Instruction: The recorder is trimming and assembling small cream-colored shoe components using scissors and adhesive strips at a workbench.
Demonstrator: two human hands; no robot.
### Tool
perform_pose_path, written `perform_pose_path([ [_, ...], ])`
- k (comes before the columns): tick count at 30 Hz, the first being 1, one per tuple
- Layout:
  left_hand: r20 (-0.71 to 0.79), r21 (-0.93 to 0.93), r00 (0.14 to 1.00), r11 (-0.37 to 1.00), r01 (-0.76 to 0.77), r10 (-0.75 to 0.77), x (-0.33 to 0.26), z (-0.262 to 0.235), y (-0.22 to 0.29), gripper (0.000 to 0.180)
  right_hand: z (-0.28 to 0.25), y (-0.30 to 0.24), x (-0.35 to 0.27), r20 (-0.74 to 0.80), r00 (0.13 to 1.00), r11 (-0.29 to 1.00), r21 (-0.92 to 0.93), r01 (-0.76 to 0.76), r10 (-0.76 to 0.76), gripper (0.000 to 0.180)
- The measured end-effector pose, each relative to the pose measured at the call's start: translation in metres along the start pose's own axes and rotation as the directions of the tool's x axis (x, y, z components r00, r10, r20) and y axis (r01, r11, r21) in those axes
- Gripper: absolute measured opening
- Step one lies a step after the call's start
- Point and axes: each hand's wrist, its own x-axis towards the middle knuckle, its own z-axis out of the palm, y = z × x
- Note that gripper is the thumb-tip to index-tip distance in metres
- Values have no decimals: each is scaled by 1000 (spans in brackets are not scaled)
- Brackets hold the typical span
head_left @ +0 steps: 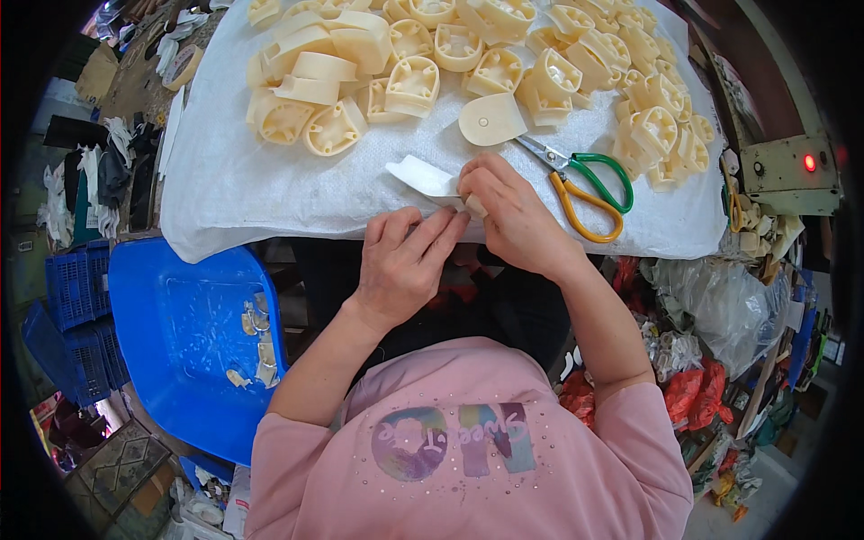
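Note:
Close to the table's near edge, my two hands meet at the fingertips. My right hand [517,216] is closed in a pinch around a small cream-coloured piece [474,206], mostly covered by its fingers. A flat, pale, blade-like piece [423,176] juts out leftward from between the fingertips; its other end is hidden. My left hand [400,261] presses its fingers together against the same spot, and what they grip is covered. Just beyond lie scissors [576,180] with one green and one orange handle, their tips by a cream plastic part [490,120] lying flat side up.
Many cream plastic housings [414,85] are heaped along the table's far side, on a white woven cloth [234,193]. At lower left stands a blue plastic tub [180,315] holding a few scraps. A machine with a red light [809,163] stands at right, above bags and clutter.

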Motion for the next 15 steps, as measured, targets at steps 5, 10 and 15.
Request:
perform_pose_path([
  [5,57,48,991,992,115,-117,7,8,13,41,-7,-4,-6,-347,936,998,33,-48,57,33],
  [10,37,59,981,980,188,-191,17,9,18,36,-60,-11,-17,-722,683,984,-17,-175,109,20],
  [15,-51,-131,968,963,237,-245,20,18,10,29,-72,-17,-22,-745,665,973,-188,-137,-51,26],
])
